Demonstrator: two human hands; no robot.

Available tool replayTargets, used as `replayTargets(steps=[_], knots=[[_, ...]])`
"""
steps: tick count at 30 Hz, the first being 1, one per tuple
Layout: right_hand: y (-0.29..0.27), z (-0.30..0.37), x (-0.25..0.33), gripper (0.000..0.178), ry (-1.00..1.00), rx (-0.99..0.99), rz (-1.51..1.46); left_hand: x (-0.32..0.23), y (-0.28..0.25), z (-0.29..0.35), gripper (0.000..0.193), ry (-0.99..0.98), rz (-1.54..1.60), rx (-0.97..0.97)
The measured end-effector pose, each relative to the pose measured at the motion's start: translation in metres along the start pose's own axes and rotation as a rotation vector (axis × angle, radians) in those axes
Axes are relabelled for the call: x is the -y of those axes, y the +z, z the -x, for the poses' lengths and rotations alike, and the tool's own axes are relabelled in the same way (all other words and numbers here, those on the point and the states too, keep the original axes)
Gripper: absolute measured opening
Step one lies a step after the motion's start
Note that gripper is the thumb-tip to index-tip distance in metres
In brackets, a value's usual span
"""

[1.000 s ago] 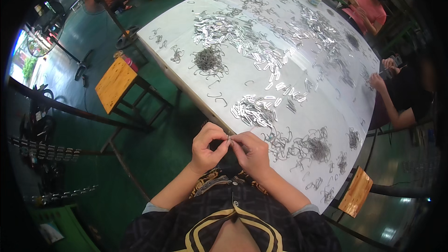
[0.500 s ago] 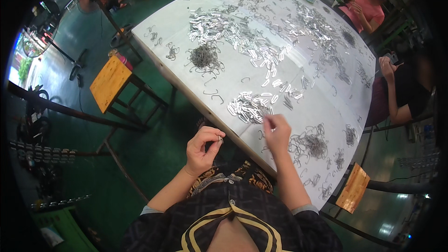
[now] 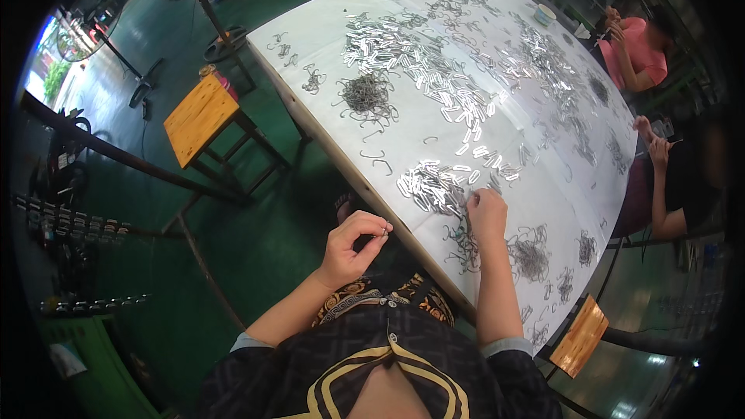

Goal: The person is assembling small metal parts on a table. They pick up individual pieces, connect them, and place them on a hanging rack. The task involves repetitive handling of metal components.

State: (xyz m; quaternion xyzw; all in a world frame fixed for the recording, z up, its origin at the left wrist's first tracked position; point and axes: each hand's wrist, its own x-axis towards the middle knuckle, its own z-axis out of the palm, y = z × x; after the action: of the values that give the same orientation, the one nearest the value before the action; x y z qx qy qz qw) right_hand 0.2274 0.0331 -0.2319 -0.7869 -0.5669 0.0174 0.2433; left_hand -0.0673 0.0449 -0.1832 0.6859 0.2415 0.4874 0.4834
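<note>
My left hand is just off the table's near edge, its thumb and forefinger pinched on a small metal piece too small to name. Over the table, my right hand has its fingertips pressed together and pointing down at the right side of a heap of flat silver oblong links. Whatever those fingers hold, if anything, is hidden. Close below that hand lies a loose cluster of bent wire hooks, and a denser tangle of hooks is to its right.
The white-covered table carries more links and a dark hook pile. Wooden stools stand at the left and lower right. Two people sit along the far right side, one in a pink shirt. A round tub stands far back.
The whole view has shifted, with the table sitting further right. My right hand, blurred before, now rests sharper at the link heap's right side. My left hand keeps its pinch.
</note>
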Motion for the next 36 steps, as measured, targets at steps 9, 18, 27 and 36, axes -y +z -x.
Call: replayTargets(steps=[9,18,27,36], knots=[[-0.037,0.024,0.091,0.015,0.262,0.269,-1.126,0.0,0.009,-0.004,0.012,-0.032,-0.072,0.039],[-0.044,0.049,0.134,0.012,0.117,0.247,-0.999,-0.002,0.007,-0.004,0.012,-0.034,-0.154,0.041],[-0.04,0.054,0.14,0.004,-0.061,0.099,-0.854,0.005,0.003,0.003,0.011,-0.121,-0.144,0.055],[-0.032,0.063,0.142,0.007,-0.133,0.027,-0.834,0.026,-0.038,-0.031,0.023,-0.302,-0.099,0.172]])
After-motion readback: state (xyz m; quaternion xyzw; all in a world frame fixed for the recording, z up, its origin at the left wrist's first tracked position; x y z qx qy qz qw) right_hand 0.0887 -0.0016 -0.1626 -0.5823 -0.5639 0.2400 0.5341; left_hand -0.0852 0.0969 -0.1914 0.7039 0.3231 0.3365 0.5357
